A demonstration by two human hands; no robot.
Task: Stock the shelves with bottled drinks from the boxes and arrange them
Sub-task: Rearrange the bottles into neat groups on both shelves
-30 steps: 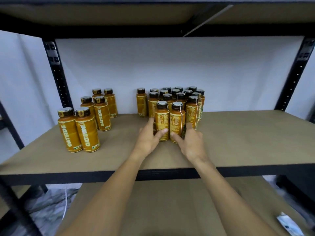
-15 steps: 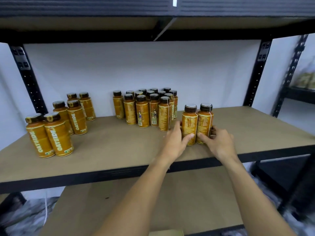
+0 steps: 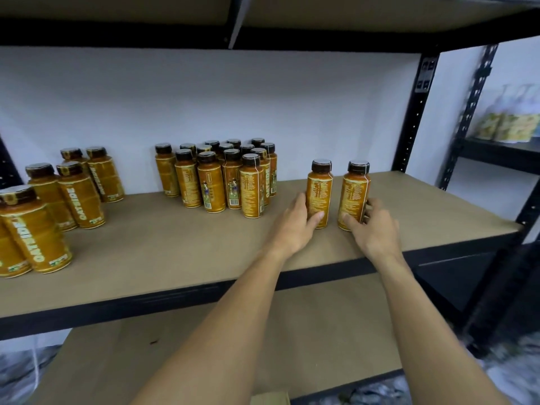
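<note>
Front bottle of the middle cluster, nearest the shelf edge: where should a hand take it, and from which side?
Probably grip the front bottle round its straight labelled body, coming from the front. It stands upright, its neighbours crowd it from behind and beside, and bare shelf lies before it. The cap is narrower.

My left hand grips the left bottle low on its label, thumb across the front. My right hand grips the right bottle the same way, fingers curled round its far side. Both bottles stand upright on the shelf, toward its right end, with a small gap between them. To their left I see a tight cluster of bottles by the wall, and further left the OATSIDE bottles in pairs. A lower shelf lies beneath my forearms.
</note>
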